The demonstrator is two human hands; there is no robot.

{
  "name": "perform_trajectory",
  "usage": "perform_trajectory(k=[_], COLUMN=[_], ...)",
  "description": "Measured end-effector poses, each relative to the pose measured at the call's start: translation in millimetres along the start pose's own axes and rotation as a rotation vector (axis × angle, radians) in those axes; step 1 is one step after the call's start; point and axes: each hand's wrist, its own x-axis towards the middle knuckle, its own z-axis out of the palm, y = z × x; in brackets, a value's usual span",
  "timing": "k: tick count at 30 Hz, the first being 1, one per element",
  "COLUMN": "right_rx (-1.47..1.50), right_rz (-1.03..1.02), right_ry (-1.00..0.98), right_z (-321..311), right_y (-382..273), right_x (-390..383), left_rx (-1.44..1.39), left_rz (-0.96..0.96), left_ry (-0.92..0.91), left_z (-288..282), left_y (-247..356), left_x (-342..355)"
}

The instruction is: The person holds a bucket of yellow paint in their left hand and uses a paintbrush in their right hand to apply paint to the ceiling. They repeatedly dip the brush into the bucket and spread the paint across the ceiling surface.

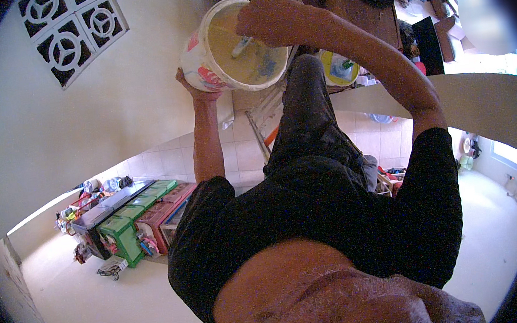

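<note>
A white plastic bucket with red print is tilted so that its mouth faces me, its inside coated with yellowish cream and some blue-grey smears. My left hand grips it from below at the left side, fingers partly hidden behind the wall. Over the far right part of the rim, my right hand is closed around what looks like a paintbrush. The pale end of this tool points down into the bucket; its handle is hidden in my fist.
A ladder stands below by my leg. Beyond my knee is a yellow tub. Green and red storage boxes stand at the left. A cream wall with vent blocks rises close on the left; brown furniture lies beyond.
</note>
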Motion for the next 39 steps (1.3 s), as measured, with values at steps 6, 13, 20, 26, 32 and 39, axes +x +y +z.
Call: perform_trajectory(k=[6, 13, 20, 26, 32, 39], right_rx=[0.084, 0.132, 0.958, 0.938, 0.187, 0.257], right_rz=[-0.049, 0.124, 0.427, 0.338, 0.208, 0.419], right_ry=[0.122, 0.087, 0.098, 0.186, 0.257, 0.445], right_z=[31.1, -7.2, 15.2, 44.0, 22.4, 2.5], right_y=[7.5, 17.9, 26.2, 16.6, 9.4, -4.4], right_x=[1.6, -10.8, -31.6, -48.5, -62.7, -74.1], left_rx=[-0.154, -0.002, -0.106, 0.663, -0.059, -0.232], left_rz=[-0.094, -0.020, 0.000, 0.697, -0.010, -0.045], left_ry=[-0.069, -0.038, 0.043, 0.015, -0.131, -0.296], left_z=[-4.7, -2.0, -2.2, -71.0, -48.9, 16.6], left_y=[0.2, -10.5, -17.8, -49.2, -30.9, -13.8], left_x=[6.6, -1.4, 2.7, 9.8, 22.9, -3.6])
